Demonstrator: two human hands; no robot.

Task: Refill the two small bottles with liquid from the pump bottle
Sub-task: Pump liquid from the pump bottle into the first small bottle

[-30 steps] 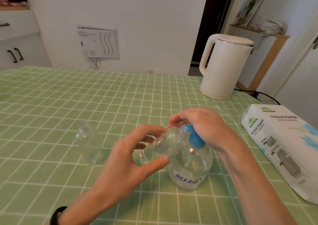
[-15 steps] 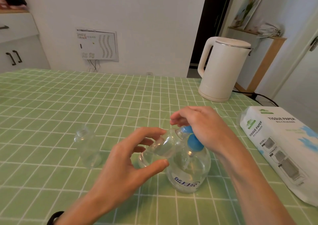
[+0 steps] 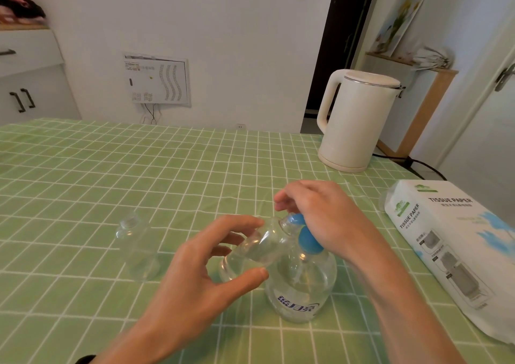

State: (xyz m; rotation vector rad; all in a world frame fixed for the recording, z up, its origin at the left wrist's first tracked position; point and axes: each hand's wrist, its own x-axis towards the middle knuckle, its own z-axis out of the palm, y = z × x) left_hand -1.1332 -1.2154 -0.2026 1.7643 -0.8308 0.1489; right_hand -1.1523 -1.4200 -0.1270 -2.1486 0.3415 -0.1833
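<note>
Head view: the left grip (image 3: 200,277) pinches a tilted small bottle (image 3: 259,249) between thumb and curled fingers, its mouth at 1 o'clock against the blue pump head (image 3: 308,239). The right grip (image 3: 328,219) curls over that head. The pump bottle (image 3: 303,288), printed with blue Chinese characters, stands on the worktop (image 3: 83,168). A second bottle (image 3: 136,241) stands apart at 9 o'clock. At 3 o'clock a pack (image 3: 451,241) reads "TISSUE PAPER".
</note>
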